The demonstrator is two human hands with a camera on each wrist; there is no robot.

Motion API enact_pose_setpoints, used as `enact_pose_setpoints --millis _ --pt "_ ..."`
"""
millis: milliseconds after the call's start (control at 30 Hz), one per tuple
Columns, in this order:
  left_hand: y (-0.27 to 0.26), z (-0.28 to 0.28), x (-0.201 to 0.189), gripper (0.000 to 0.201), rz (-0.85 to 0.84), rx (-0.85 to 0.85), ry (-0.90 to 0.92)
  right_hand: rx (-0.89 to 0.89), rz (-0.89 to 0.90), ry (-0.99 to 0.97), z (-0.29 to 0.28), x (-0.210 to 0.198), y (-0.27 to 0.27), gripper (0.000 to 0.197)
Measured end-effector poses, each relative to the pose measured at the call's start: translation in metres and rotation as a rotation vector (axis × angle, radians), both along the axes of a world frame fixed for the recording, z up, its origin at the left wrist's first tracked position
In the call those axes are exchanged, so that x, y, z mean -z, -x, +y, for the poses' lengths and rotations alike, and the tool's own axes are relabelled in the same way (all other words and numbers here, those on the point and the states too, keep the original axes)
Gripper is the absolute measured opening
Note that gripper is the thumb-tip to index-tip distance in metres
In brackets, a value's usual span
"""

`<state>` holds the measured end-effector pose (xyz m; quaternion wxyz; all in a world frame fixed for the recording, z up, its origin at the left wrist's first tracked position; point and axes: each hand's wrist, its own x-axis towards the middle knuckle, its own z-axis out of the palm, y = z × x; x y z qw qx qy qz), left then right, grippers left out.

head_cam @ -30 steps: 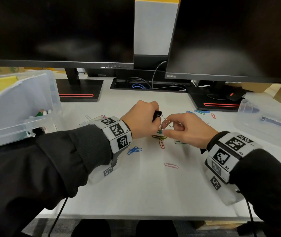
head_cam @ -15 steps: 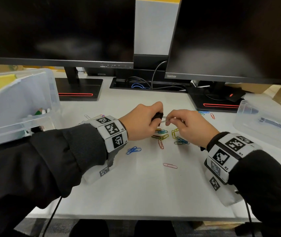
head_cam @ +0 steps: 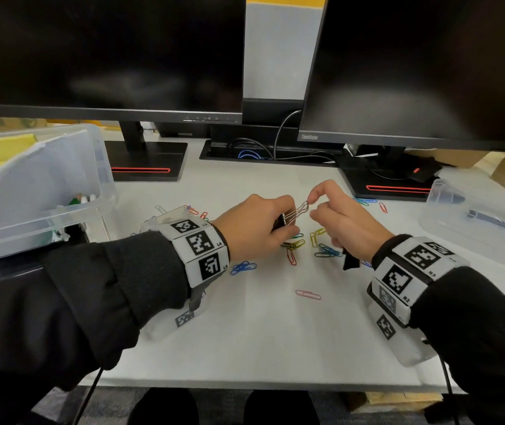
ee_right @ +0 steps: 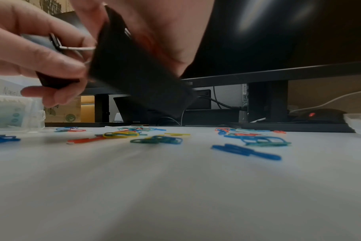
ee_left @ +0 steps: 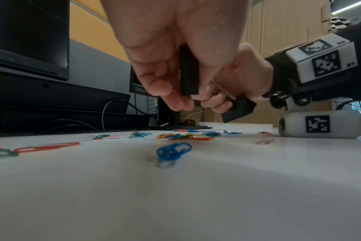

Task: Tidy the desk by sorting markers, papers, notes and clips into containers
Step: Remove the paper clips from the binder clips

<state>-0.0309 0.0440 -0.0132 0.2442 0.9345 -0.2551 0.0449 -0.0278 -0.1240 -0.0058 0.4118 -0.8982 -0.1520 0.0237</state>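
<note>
White desk surface (head_cam: 245, 348) fills the head view, with two dark monitors (head_cam: 107, 50) standing at its far edge and cables in a tray between their stands. Coloured paper clips (head_cam: 325, 251) lie scattered across the middle of the desk. At the left edge sits a clear plastic bin (head_cam: 30, 185) holding yellow paper and some markers; at the right edge lies a clear lid (head_cam: 475, 216) with a pen-like item on it. Above the clips, the left hand (head_cam: 254, 231) curls its fingers round a black binder clip (head_cam: 280, 223), while the right hand (head_cam: 346, 222) pinches the clip's silver wire handles between thumb and forefinger. From the left wrist, low over the desk, the left hand's fingers (ee_left: 165, 88) grip a black clip body (ee_left: 189, 71), and the right hand behind holds a second black binder clip (ee_left: 237, 109) in its curled lower fingers; orange and grey wall panels stand beyond. From the right wrist, that second clip (ee_right: 138, 76) looms dark and blurred near the lens, with clips (ee_right: 122, 135) strewn below and a monitor stand behind.
</note>
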Motion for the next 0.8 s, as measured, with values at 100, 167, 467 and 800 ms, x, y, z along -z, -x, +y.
enact_pose_setpoints --millis 100,167,467,800 --pt "-0.001 -0.001 0.001 0.028 0.036 0.000 0.002 0.027 0.048 -0.003 -0.001 0.000 -0.002 0.024" --pt "0.000 -0.001 0.001 0.024 0.022 0.029 0.017 0.037 0.055 0.038 -0.001 0.002 -0.005 0.025" --pt "0.000 -0.002 0.000 0.016 -0.006 0.130 -0.019 -0.079 -0.018 0.118 0.001 0.005 -0.006 0.020" --pt "-0.002 -0.015 -0.001 0.018 0.074 0.050 0.067 -0.122 0.092 0.343 -0.001 0.009 -0.006 0.031"
